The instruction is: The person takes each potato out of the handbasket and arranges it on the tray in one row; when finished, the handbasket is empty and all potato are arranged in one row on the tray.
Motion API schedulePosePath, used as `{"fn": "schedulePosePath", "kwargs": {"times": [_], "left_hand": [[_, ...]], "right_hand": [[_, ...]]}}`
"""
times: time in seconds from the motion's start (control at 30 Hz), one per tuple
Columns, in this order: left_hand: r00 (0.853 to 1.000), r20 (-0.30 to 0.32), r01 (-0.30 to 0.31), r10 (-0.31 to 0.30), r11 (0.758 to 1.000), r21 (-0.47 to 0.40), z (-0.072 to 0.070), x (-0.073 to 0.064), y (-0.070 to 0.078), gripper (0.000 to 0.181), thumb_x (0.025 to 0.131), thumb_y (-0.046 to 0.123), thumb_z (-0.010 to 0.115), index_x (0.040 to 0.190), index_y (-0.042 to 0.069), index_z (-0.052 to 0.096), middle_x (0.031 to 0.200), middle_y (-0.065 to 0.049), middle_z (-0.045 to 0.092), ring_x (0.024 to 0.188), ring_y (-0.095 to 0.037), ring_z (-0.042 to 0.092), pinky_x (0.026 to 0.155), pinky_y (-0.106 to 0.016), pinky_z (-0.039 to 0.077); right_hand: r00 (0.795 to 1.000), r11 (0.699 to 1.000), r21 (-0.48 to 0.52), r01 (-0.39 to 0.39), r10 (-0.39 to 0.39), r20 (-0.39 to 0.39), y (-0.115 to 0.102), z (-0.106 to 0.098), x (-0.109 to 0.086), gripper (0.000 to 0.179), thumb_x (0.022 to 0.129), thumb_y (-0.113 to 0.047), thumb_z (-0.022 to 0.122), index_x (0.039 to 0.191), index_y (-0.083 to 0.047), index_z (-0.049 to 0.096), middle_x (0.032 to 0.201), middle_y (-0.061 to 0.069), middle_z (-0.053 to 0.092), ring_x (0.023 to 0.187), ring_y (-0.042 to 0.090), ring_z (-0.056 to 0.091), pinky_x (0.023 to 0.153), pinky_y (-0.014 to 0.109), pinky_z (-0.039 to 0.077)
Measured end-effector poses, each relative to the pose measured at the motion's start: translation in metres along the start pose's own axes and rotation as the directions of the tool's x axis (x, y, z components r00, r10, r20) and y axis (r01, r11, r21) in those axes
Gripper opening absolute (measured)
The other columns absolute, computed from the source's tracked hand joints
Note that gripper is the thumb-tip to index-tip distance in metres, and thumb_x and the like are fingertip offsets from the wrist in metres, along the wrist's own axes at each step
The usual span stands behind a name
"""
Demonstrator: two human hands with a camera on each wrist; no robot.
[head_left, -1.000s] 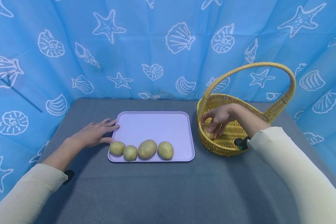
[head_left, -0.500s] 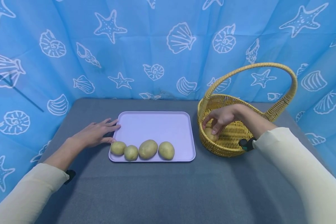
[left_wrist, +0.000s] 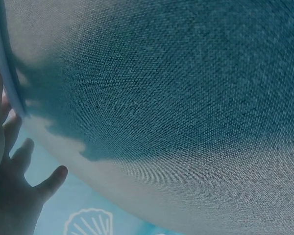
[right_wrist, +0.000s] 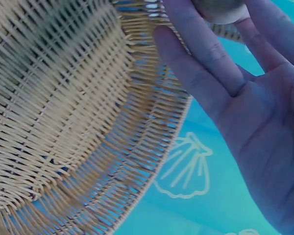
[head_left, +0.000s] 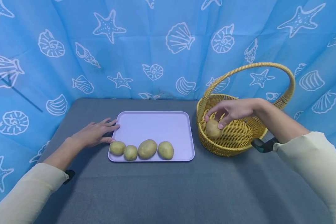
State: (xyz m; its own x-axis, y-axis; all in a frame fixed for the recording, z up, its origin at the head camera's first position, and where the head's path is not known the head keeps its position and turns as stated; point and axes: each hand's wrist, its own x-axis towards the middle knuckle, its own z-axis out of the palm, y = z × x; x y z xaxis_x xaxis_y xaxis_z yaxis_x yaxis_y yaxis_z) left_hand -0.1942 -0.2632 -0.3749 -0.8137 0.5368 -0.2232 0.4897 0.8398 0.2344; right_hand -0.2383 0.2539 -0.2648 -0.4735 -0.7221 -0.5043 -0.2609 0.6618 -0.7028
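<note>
1. Right hand pinches a potato by its upper end, thumb on one side and fingertips on the other; it hangs above the left inner side of the wicker basket, clear of the weave.
2. Left hand lies flat with fingers straight and relaxed, holding nothing; fingertips touch the left rim of the lilac tray.
3. Handling, as a judgement: the potato looks firm, dense and moderately heavy for its size; dry matte skin should give good friction. Not fragile, though a drop could bruise it. A grip round the widest middle would be surer than the present end pinch.
4. Four potatoes lie in a row along the tray's near edge, oval, tan-yellow, unequal in size.
5. Basket: stiff woven cane, ribbed, golden, with a tall arched handle. Tray: smooth, hard, rounded corners.
6. Table cloth: grey, fine-woven. Backdrop: blue fabric printed with shells and starfish.
</note>
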Motion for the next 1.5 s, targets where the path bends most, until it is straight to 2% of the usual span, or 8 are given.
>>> {"fn": "schedulePosePath", "kwargs": {"times": [0.13, 0.33, 0.47, 0.6, 0.8, 1.13, 1.3, 1.5], "left_hand": [[1.0, -0.004, -0.005, 0.005, 1.0, 0.004, 0.0, 0.0, -0.001, 0.074, 0.094, 0.05, 0.062, 0.152, 0.009, 0.04, 0.16, -0.019, 0.028, 0.146, -0.049, 0.017, 0.106, -0.077, 0.019], [1.0, -0.005, -0.009, 0.009, 1.0, 0.015, 0.001, 0.001, -0.001, 0.075, 0.094, 0.053, 0.06, 0.151, 0.008, 0.041, 0.159, -0.02, 0.029, 0.146, -0.05, 0.018, 0.105, -0.077, 0.02], [1.0, -0.004, -0.005, 0.006, 1.0, 0.016, 0.001, 0.001, 0.0, 0.075, 0.094, 0.054, 0.059, 0.151, 0.008, 0.042, 0.159, -0.02, 0.029, 0.146, -0.05, 0.018, 0.105, -0.078, 0.019], [1.0, 0.0, -0.001, 0.001, 1.0, 0.015, 0.0, 0.0, -0.001, 0.076, 0.094, 0.054, 0.06, 0.151, 0.008, 0.042, 0.16, -0.02, 0.029, 0.146, -0.05, 0.017, 0.105, -0.078, 0.018], [1.0, 0.0, -0.002, 0.002, 1.0, 0.019, 0.001, 0.0, -0.003, 0.075, 0.094, 0.053, 0.06, 0.152, 0.009, 0.041, 0.16, -0.019, 0.028, 0.146, -0.049, 0.017, 0.105, -0.078, 0.018], [1.0, -0.008, -0.009, 0.01, 1.0, 0.015, 0.001, 0.0, -0.001, 0.074, 0.095, 0.051, 0.061, 0.152, 0.008, 0.041, 0.16, -0.019, 0.028, 0.146, -0.05, 0.018, 0.104, -0.078, 0.02], [1.0, -0.003, -0.014, 0.013, 1.0, -0.002, 0.0, 0.0, -0.002, 0.074, 0.095, 0.051, 0.061, 0.152, 0.008, 0.04, 0.161, -0.019, 0.027, 0.146, -0.05, 0.017, 0.104, -0.079, 0.019], [1.0, 0.003, -0.006, 0.006, 1.0, -0.005, 0.002, 0.001, -0.002, 0.073, 0.095, 0.049, 0.062, 0.152, 0.008, 0.04, 0.161, -0.018, 0.026, 0.146, -0.05, 0.017, 0.105, -0.078, 0.018]], "right_hand": [[0.996, 0.995, 0.034, 0.091, -0.091, -0.009, -0.008, 0.003, -0.005, 0.049, 0.092, -0.01, 0.07, 0.137, -0.002, 0.053, 0.121, 0.014, 0.063, 0.113, 0.034, 0.06, 0.09, 0.04, 0.055], [0.973, 0.972, 0.053, 0.23, -0.228, -0.041, -0.016, 0.018, 0.002, 0.044, 0.093, -0.009, 0.07, 0.134, -0.002, 0.055, 0.126, 0.016, 0.06, 0.116, 0.034, 0.058, 0.094, 0.041, 0.054], [0.963, 0.963, 0.049, 0.265, -0.262, -0.059, -0.025, 0.032, 0.012, 0.044, 0.092, -0.011, 0.071, 0.133, -0.004, 0.056, 0.127, 0.012, 0.06, 0.121, 0.03, 0.057, 0.099, 0.039, 0.051], [0.955, 0.956, 0.016, 0.293, -0.292, -0.049, -0.034, 0.046, 0.026, 0.042, 0.093, -0.012, 0.071, 0.132, -0.006, 0.057, 0.122, 0.008, 0.062, 0.115, 0.027, 0.06, 0.097, 0.039, 0.052], [0.964, 0.958, -0.107, 0.266, -0.266, 0.011, -0.043, 0.065, 0.051, 0.046, 0.09, -0.01, 0.072, 0.134, -0.01, 0.058, 0.117, 0.001, 0.065, 0.107, 0.02, 0.064, 0.092, 0.035, 0.054], [0.975, 0.965, -0.144, 0.221, -0.218, 0.039, -0.037, 0.086, 0.079, 0.042, 0.087, 0.007, 0.066, 0.127, -0.003, 0.056, 0.122, 0.01, 0.06, 0.109, 0.021, 0.061, 0.093, 0.033, 0.053], [0.982, 0.956, -0.229, 0.182, -0.189, -0.009, -0.037, 0.093, 0.087, 0.045, 0.083, 0.011, 0.062, 0.125, -0.005, 0.058, 0.119, 0.012, 0.064, 0.109, 0.024, 0.063, 0.093, 0.034, 0.054], [0.982, 0.922, -0.356, 0.151, -0.181, -0.051, -0.037, 0.098, 0.088, 0.05, 0.082, 0.01, 0.061, 0.132, 0.003, 0.058, 0.12, 0.019, 0.066, 0.11, 0.029, 0.064, 0.097, 0.041, 0.052]]}}
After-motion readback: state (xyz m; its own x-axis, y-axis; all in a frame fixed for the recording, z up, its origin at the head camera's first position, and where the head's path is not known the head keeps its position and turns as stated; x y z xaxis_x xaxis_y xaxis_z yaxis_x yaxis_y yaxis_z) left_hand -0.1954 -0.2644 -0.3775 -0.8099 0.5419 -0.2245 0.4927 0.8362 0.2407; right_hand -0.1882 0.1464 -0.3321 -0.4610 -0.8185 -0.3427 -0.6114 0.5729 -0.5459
